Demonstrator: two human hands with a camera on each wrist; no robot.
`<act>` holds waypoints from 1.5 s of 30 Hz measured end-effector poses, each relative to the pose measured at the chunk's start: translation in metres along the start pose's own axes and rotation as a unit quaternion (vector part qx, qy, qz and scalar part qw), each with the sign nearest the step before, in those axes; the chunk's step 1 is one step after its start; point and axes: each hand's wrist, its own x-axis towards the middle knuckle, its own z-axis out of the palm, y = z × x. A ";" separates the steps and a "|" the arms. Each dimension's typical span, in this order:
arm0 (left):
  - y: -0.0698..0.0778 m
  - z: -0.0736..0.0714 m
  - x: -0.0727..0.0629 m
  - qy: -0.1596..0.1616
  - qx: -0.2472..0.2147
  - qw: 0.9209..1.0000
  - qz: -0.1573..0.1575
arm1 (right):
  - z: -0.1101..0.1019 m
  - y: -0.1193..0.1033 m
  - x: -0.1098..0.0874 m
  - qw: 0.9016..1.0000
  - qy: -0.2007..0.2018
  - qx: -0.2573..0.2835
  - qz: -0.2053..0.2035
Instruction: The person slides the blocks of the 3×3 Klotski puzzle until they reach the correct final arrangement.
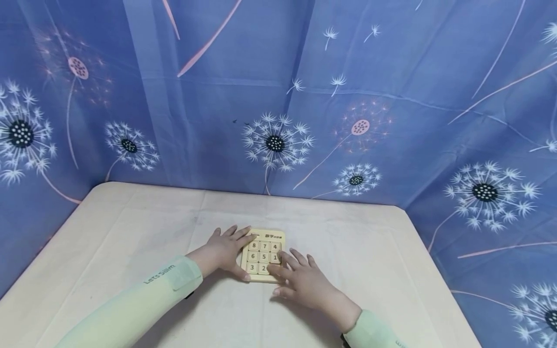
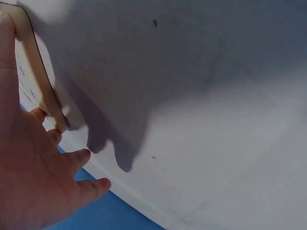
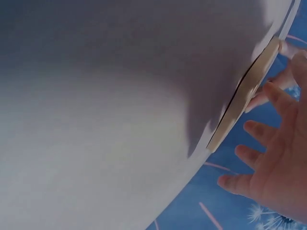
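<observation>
Clearly enough, I see the board on the worktop, between both hands. The left hand spreads its fingers, touching the board's left side and hiding its upper corner. The right hand, fingers loosely extended, partly covers tile 2; I can't tell whether it presses. My left wrist view crops the board.

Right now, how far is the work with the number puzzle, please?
Done: eight tiles sit in the board. In hand: the left hand touches its left side; the right hand is over its right side. Remaining: perhaps sorting, since the rows read 8-7-4, 6-5-1, 3-2, the last cell hidden.
</observation>
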 end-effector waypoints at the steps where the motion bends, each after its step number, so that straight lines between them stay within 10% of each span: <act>1: 0.000 0.000 0.000 0.001 0.000 1.000 0.002 | 0.000 -0.001 0.000 1.000 -0.002 -0.005 -0.001; 45: 0.001 -0.001 -0.002 -0.005 -0.001 1.000 -0.002 | -0.003 0.013 -0.016 1.000 0.005 0.003 0.019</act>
